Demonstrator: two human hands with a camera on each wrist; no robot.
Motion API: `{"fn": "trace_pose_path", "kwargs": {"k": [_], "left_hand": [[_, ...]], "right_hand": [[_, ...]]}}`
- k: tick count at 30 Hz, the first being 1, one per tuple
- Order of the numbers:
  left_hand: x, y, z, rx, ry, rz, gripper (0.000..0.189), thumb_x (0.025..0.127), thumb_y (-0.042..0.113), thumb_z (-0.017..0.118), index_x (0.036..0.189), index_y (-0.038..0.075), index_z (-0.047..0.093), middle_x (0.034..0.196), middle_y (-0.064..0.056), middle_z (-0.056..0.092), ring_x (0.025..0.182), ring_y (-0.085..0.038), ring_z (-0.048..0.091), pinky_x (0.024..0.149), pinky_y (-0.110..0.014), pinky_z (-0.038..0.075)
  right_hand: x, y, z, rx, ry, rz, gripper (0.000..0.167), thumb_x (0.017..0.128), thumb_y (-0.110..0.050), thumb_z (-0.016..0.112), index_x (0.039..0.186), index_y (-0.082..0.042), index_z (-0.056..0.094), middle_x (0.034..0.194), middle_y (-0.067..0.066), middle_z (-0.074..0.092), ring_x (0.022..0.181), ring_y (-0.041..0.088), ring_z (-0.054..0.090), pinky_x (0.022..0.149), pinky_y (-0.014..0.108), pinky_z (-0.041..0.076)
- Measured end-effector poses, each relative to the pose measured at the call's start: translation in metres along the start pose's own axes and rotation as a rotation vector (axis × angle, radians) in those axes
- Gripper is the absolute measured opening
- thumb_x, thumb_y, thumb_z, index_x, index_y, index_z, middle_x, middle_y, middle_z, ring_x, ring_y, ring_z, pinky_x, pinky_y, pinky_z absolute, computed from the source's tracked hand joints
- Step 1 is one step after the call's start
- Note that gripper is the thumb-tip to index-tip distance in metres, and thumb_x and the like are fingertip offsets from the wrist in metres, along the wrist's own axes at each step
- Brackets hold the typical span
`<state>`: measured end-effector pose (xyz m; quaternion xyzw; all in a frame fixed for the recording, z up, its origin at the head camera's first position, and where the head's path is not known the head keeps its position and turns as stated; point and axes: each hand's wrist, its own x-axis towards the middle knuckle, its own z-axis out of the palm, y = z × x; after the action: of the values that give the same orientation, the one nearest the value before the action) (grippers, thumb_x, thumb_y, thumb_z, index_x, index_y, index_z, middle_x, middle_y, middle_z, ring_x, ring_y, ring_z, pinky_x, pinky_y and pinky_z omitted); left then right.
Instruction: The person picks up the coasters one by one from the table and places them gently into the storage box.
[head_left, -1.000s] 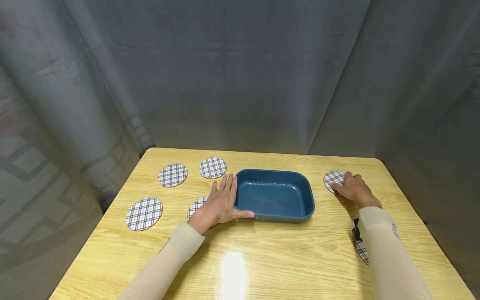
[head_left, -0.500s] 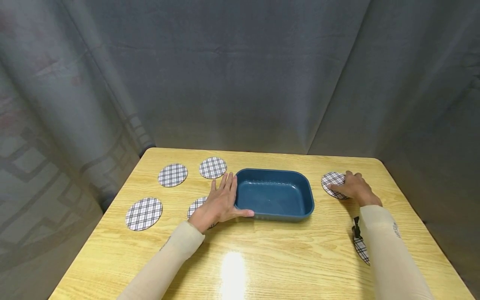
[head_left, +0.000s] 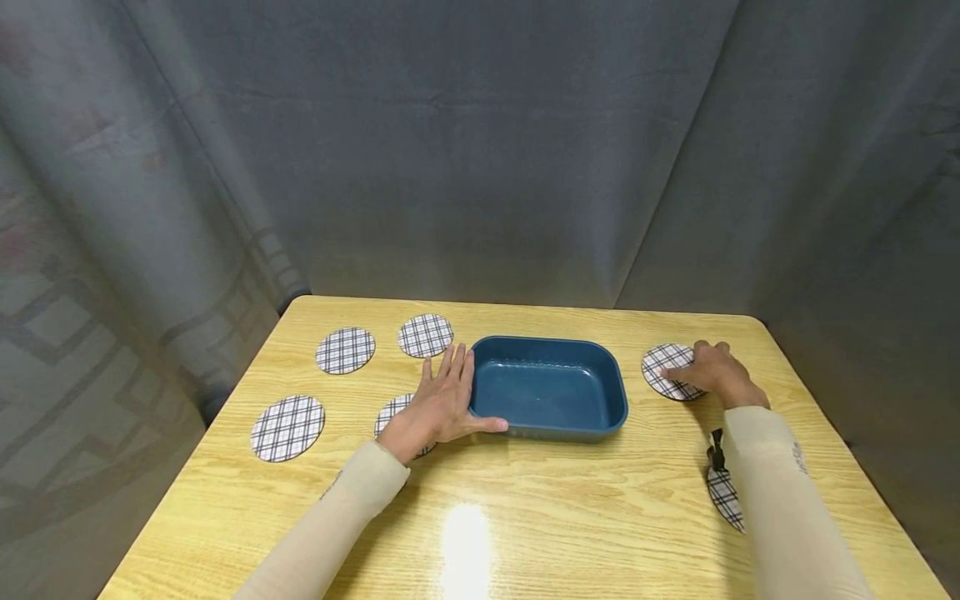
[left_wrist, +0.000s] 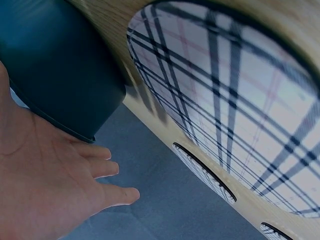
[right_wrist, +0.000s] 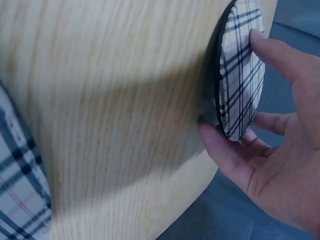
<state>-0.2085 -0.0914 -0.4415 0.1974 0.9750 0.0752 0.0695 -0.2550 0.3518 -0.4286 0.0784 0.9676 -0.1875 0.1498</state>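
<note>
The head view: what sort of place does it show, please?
It looks like a curtained-off workspace, perhaps for recording: grey curtains hang behind and on both sides of a table, which bears a blue tub and plaid discs.

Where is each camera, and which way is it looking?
Head: on the head, facing forward and down at the table and blue tub; left hand, right hand and both sleeves show.
Left wrist: on that wrist, looking past the left hand's palm at the tub, checked mats and gray curtain.
Right wrist: on that wrist, looking at the right hand gripping one mat, and at the table.
Shared: head and left wrist views both show the left hand against the tub.
</note>
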Motion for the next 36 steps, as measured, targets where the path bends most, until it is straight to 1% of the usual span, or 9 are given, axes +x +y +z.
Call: {"fn": "trace_pose_path", "kwargs": {"k": [4, 8, 11, 15, 20, 27, 32, 34, 36], "left_hand": [[-0.001, 0.0, 0.0, 0.006, 0.004, 0.002, 0.137, 0.069, 0.096, 0.043, 0.159, 0.002, 0.003, 0.166, -0.017, -0.004, 0.155, -0.032, 0.0, 0.12, -0.062, 0.007], [-0.001, 0.0, 0.0, 0.011, 0.005, 0.003, 0.136, 0.069, 0.096, 0.043, 0.159, 0.002, 0.003, 0.166, -0.017, -0.005, 0.155, -0.032, 0.0, 0.12, -0.063, 0.008], [-0.001, 0.0, 0.0, 0.006, 0.003, -0.001, 0.136, 0.069, 0.096, 0.043, 0.159, 0.003, 0.002, 0.166, -0.017, -0.005, 0.154, -0.032, 0.0, 0.12, -0.063, 0.007], [-0.001, -0.001, 0.0, -0.002, 0.004, -0.004, 0.136, 0.068, 0.096, 0.044, 0.16, 0.003, 0.003, 0.166, -0.017, -0.005, 0.155, -0.032, 0.0, 0.12, -0.063, 0.006], [-0.001, -0.001, 0.0, -0.004, 0.008, -0.002, 0.136, 0.068, 0.096, 0.044, 0.16, 0.003, 0.003, 0.166, -0.017, -0.004, 0.154, -0.033, 0.001, 0.12, -0.063, 0.007], [0.0, 0.0, -0.001, -0.003, 0.0, -0.005, 0.136, 0.069, 0.095, 0.045, 0.16, 0.003, 0.003, 0.166, -0.017, -0.005, 0.154, -0.033, 0.0, 0.12, -0.062, 0.006], [0.0, 0.0, -0.001, 0.003, 0.002, -0.005, 0.136, 0.068, 0.095, 0.045, 0.16, 0.003, 0.004, 0.166, -0.017, -0.004, 0.155, -0.033, 0.001, 0.119, -0.063, 0.008], [0.0, 0.0, 0.0, 0.007, 0.002, -0.006, 0.136, 0.068, 0.096, 0.045, 0.16, 0.003, 0.004, 0.166, -0.017, -0.004, 0.155, -0.033, 0.001, 0.119, -0.063, 0.008], [0.0, 0.0, 0.0, 0.008, 0.002, -0.008, 0.137, 0.068, 0.096, 0.045, 0.16, 0.004, 0.003, 0.166, -0.017, -0.004, 0.155, -0.033, 0.001, 0.12, -0.063, 0.007]], "right_hand": [[0.001, 0.002, -0.004, 0.018, -0.021, -0.009, 0.094, 0.091, -0.046, 0.067, 0.143, 0.02, 0.026, 0.131, 0.047, 0.027, 0.112, 0.058, 0.042, 0.092, 0.071, 0.041], [0.001, 0.007, -0.007, 0.096, -0.04, -0.056, 0.085, 0.093, -0.033, 0.067, 0.142, 0.022, 0.026, 0.136, 0.048, 0.031, 0.115, 0.056, 0.046, 0.087, 0.06, 0.051], [0.0, 0.009, -0.01, 0.166, -0.059, -0.075, 0.073, 0.094, -0.024, 0.063, 0.14, 0.022, 0.029, 0.132, 0.045, 0.039, 0.105, 0.047, 0.055, 0.074, 0.047, 0.058], [0.001, 0.011, -0.013, 0.203, -0.073, -0.065, 0.061, 0.094, -0.018, 0.058, 0.134, 0.019, 0.033, 0.119, 0.04, 0.047, 0.091, 0.035, 0.06, 0.069, 0.042, 0.06], [0.0, 0.012, -0.018, 0.221, -0.072, -0.07, 0.048, 0.095, -0.013, 0.046, 0.131, 0.018, 0.036, 0.113, 0.036, 0.048, 0.083, 0.029, 0.061, 0.065, 0.041, 0.06], [-0.004, 0.011, -0.022, 0.271, -0.058, -0.101, 0.044, 0.097, -0.01, 0.032, 0.128, 0.02, 0.04, 0.11, 0.034, 0.049, 0.084, 0.03, 0.06, 0.066, 0.043, 0.06], [-0.005, 0.012, -0.025, 0.33, -0.074, -0.111, 0.049, 0.103, -0.015, 0.029, 0.132, 0.023, 0.038, 0.117, 0.036, 0.048, 0.094, 0.034, 0.059, 0.072, 0.044, 0.06], [-0.006, 0.012, -0.027, 0.362, -0.094, -0.107, 0.05, 0.105, -0.018, 0.03, 0.132, 0.023, 0.038, 0.118, 0.033, 0.049, 0.098, 0.033, 0.057, 0.077, 0.044, 0.059], [-0.006, 0.012, -0.029, 0.401, -0.115, -0.106, 0.051, 0.105, -0.021, 0.032, 0.13, 0.023, 0.039, 0.113, 0.028, 0.05, 0.098, 0.03, 0.057, 0.08, 0.043, 0.058]]}}
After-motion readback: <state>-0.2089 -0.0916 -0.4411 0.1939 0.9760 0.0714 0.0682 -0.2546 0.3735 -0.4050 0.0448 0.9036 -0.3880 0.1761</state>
